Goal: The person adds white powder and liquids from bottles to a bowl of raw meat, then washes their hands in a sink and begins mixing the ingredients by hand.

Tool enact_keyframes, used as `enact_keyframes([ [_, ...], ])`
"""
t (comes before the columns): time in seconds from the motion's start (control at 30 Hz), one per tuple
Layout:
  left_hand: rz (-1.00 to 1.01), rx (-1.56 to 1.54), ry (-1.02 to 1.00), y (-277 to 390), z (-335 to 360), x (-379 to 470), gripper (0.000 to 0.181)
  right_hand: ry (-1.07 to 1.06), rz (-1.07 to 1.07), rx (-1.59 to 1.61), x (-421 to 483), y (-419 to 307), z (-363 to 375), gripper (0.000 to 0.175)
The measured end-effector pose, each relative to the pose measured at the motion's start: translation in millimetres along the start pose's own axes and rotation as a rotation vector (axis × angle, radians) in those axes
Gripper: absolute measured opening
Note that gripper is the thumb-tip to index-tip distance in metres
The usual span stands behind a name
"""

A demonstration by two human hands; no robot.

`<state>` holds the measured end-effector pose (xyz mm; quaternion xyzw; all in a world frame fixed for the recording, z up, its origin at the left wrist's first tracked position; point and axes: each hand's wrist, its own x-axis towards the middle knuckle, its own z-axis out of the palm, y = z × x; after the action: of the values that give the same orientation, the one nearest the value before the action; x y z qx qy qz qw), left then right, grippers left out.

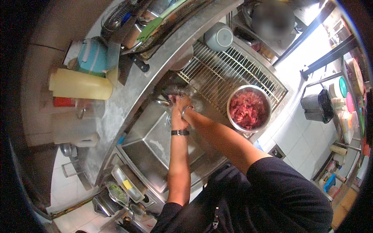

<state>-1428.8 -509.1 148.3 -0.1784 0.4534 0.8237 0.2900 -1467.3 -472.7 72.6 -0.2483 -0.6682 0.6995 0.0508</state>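
Observation:
My left hand point(177, 118), with a black watch on its wrist, and my right hand point(184, 102), with a metal bracelet, meet beside the metal faucet point(162, 101) over the sink point(137, 154). They overlap and touch each other. Water seems to splash around the fingers, whose tips are blurred. Something pinkish shows at the fingertips; whether it is skin or a held piece cannot be made out. Right of my hands, a round metal pot point(269, 118) holds raw red meat pieces point(249, 108). It stands on the wire rack's near end.
A grey container point(212, 36) lies tipped on the wire rack point(242, 65). On the steel ledge are a black-handled knife point(141, 64), a green-headed brush point(150, 29) and a pale yellow container point(83, 84). Metal trays point(128, 182) stand left of the sink. A black bin point(317, 104) hangs at right.

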Motion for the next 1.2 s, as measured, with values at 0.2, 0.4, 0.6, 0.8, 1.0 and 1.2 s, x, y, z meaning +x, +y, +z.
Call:
enact_keyframes([
  [0.2,0.025,-0.257,0.138,9,-76,39,0.029,-0.199,0.036,-0.727,-26,-25,6,0.031],
  [0.4,0.054,-0.140,-0.048,1,-56,51,0.018,-0.399,0.598,1.375,-2,11,-9,0.018],
  [0.6,-0.311,-0.488,-0.427,19,-85,9,0.017,-0.741,0.906,1.462,-32,-31,-54,0.013],
  [0.8,-0.243,-0.309,-0.367,29,-54,8,0.032,-0.508,0.744,0.884,-61,-95,-206,0.020],
  [1.0,-0.259,-0.424,-0.321,50,-55,17,0.036,-0.862,-0.339,-1.327,-90,-135,-301,0.037],
  [1.2,0.117,1.368,0.039,94,-80,72,0.032,-0.455,0.035,-1.392,-134,-187,-314,0.049],
])
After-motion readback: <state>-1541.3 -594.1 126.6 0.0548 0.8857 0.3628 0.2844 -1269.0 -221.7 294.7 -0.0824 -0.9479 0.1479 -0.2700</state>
